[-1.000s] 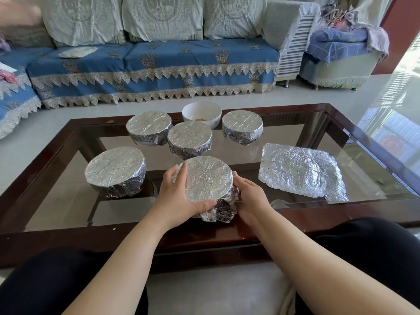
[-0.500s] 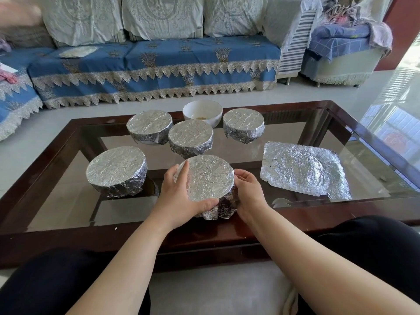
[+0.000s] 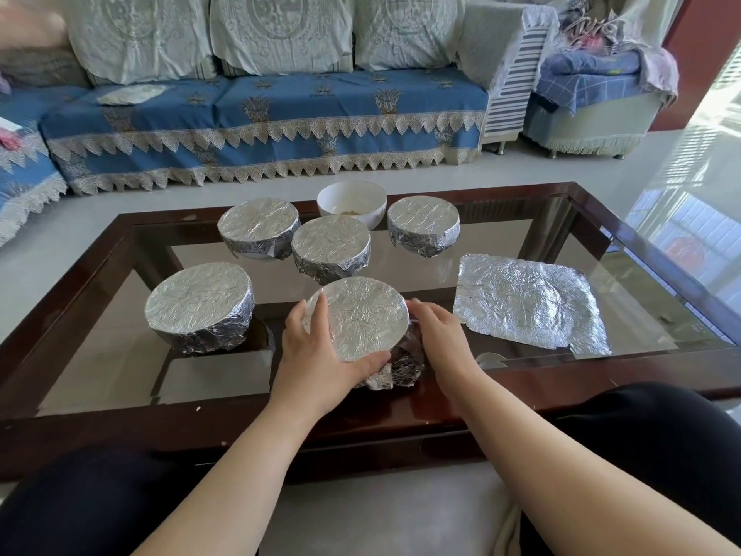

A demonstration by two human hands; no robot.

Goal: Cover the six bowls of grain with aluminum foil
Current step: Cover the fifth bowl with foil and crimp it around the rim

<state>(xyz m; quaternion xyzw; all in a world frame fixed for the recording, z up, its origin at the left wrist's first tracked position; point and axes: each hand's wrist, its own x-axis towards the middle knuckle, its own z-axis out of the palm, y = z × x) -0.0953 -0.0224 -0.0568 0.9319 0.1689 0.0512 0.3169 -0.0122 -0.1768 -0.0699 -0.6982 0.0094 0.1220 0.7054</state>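
Across the top of the frame runs a long sofa (image 3: 264, 114) in blue covers with lace trim and pale cushions, and a small armchair (image 3: 593, 102) heaped with cloth sits at the upper right on the pale tiled floor (image 3: 601, 170).

Below that, filling the middle of the frame, is the glass-topped worktop (image 3: 501, 403) with its dark wooden border.

At centre right on the glass lies a loose sheet of aluminum foil (image 3: 525, 302), flat and crinkled, apart from the bowls.

At centre left stands the largest foil-covered bowl (image 3: 200, 307).

Just below the middle of the frame is the covered bowl I am working on (image 3: 361, 315), near the worktop's front edge. My left hand (image 3: 320, 355) grips its left side, thumb curled along the near rim and fingers up the far side. My right hand (image 3: 437, 331) is pressed against its right side, fingers curved round the foil wall.

Behind it stand three more covered bowls: one at left (image 3: 258, 226), one in the middle (image 3: 331, 246), one at right (image 3: 423, 224).

Farthest back, between the middle and right ones, sits the uncovered white bowl (image 3: 352, 204) with a little grain (image 3: 351, 212) in the bottom.
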